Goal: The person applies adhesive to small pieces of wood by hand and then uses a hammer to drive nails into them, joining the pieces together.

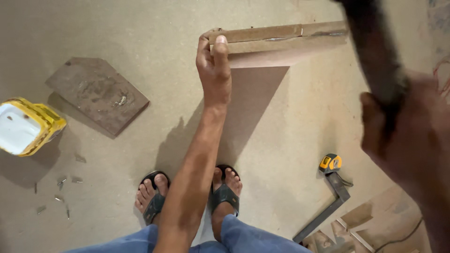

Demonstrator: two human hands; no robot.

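A wooden board (281, 44) was held on edge above the floor (154, 28), its left end gripped by the left hand (214, 63), the fingers closed around the top corner with the thumb pressed against the upper edge. The board extended rightward from that hand, and its far end was hidden behind a dark handle (375, 56). That handle was clasped by the right hand (408, 136), which was seen close to the camera and heavily blurred; the tool's head was cut off by the frame's top. A tape measure (330, 163) and a metal square (328, 206) lay on the floor, well below the board.
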